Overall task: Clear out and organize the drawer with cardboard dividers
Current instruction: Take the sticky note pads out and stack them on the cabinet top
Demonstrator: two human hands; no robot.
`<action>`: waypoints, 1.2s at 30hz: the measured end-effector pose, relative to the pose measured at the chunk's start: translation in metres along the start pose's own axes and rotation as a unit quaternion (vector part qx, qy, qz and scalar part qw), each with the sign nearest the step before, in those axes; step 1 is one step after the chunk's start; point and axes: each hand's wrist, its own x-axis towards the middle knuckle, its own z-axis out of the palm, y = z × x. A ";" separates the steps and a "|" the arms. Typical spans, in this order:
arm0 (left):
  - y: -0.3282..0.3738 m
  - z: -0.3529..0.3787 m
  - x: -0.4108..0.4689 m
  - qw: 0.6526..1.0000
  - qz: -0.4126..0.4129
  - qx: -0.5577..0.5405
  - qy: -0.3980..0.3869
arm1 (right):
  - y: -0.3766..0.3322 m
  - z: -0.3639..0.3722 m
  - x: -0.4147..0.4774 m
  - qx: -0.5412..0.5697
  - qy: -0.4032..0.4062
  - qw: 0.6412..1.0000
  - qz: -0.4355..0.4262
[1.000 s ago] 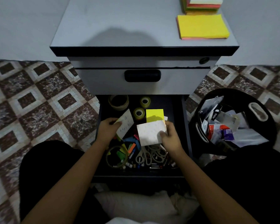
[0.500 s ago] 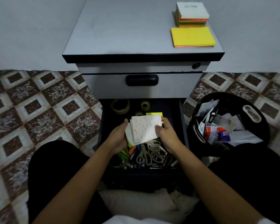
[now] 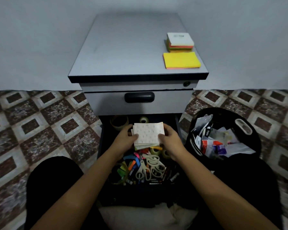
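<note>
Paper stack (image 3: 148,133) now squared | left hand (image 3: 125,140), right hand (image 3: 170,142) pinch it | writing illegible

Looks like a home-office corner: grey pedestal cabinet (image 3: 131,52) against a plain wall (image 3: 32,47) on patterned floor tiles (image 3: 40,130), sticky-note pads (image 3: 181,59) near the top's right edge, open drawer (image 3: 101,138) crammed with scissors (image 3: 150,166), tape rolls (image 3: 144,120) and markers (image 3: 131,165), black bin (image 3: 223,113) of discarded packaging just beside.

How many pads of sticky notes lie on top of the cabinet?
2. A white-topped multicolour pad is on the right side; a flat yellow pad lies just in front of it. None seems hidden there.
</note>
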 end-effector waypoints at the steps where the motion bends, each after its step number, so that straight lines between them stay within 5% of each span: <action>1: 0.010 -0.002 -0.002 1.000 0.022 0.021 0.005 | -0.010 -0.005 -0.003 -0.002 0.000 1.000 -0.017; 13: 0.169 0.002 -0.017 0.977 0.210 0.021 -0.029 | -0.158 -0.085 -0.025 -0.080 0.060 0.977 -0.188; 18: 0.226 0.015 -0.002 0.967 0.236 0.093 0.029 | -0.203 -0.105 -0.001 -0.105 0.115 0.969 -0.191; 29: 0.255 0.034 0.046 0.920 0.246 0.304 0.031 | -0.224 -0.116 0.049 -0.351 0.176 0.901 -0.182; 36: 0.250 0.021 0.057 0.883 0.249 0.398 -0.018 | -0.215 -0.132 0.053 -0.342 0.111 0.914 -0.188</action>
